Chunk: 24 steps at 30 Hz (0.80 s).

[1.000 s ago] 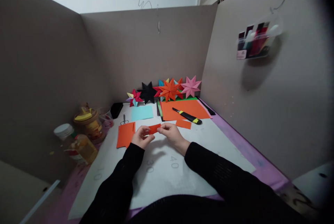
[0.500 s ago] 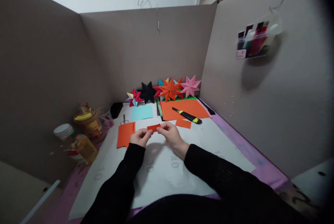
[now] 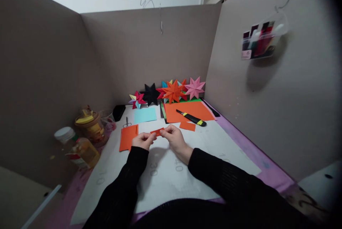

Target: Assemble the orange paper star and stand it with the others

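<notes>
A small strip of orange paper point(image 3: 157, 131) is pinched between both hands just above the white mat point(image 3: 165, 172). My left hand point(image 3: 143, 140) grips its left end with curled fingers. My right hand point(image 3: 173, 138) pinches its right end. A folded orange sheet point(image 3: 128, 137) lies just left of my left hand, and a small orange rectangle point(image 3: 187, 126) lies behind my right hand. Both arms wear black sleeves.
Several folded paper stars point(image 3: 171, 92) lean on the back cardboard wall. In front of them lie a large orange sheet point(image 3: 187, 109), a black and yellow utility knife point(image 3: 191, 118), a light blue sheet point(image 3: 145, 115) and small scissors point(image 3: 127, 122). Jars and a bottle point(image 3: 82, 136) stand at the left.
Both hands have shifted slightly away from me with the orange strip, and the strip now lies flatter between the fingertips. Nothing else on the mat has moved.
</notes>
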Motion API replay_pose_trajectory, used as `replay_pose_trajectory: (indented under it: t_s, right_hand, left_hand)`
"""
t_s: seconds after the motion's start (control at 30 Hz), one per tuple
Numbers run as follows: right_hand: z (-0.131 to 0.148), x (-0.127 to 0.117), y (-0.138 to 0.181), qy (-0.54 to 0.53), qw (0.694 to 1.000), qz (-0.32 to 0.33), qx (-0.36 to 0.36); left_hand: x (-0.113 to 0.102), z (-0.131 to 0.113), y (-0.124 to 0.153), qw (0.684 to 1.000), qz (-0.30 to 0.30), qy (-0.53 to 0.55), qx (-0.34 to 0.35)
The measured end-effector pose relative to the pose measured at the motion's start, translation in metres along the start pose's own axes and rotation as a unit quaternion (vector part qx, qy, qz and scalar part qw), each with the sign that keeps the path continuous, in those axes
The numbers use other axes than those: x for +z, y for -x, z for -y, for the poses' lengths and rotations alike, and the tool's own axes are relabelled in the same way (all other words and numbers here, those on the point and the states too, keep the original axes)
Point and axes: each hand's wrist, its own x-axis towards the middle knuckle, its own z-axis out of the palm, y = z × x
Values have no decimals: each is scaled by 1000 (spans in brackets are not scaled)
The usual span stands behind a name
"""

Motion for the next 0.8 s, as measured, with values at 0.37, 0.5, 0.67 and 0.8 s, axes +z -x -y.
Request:
replay_pose_trajectory:
  t_s: [0.37, 0.5, 0.67, 0.8]
  right_hand:
    - [-3, 1, 0, -58, 998, 15, -10]
    - [-2, 0, 0, -53, 998, 14, -11]
    - [-3, 0, 1, -42, 999, 13, -11]
    - [-4, 0, 1, -38, 999, 8, -18]
  left_hand:
    - [0, 8, -3, 1000, 10, -2, -8]
    - [1, 8, -3, 1000, 12, 12, -10]
    - [2, 9, -2, 999, 9, 41, -8]
    - [2, 9, -3, 999, 7, 48, -3]
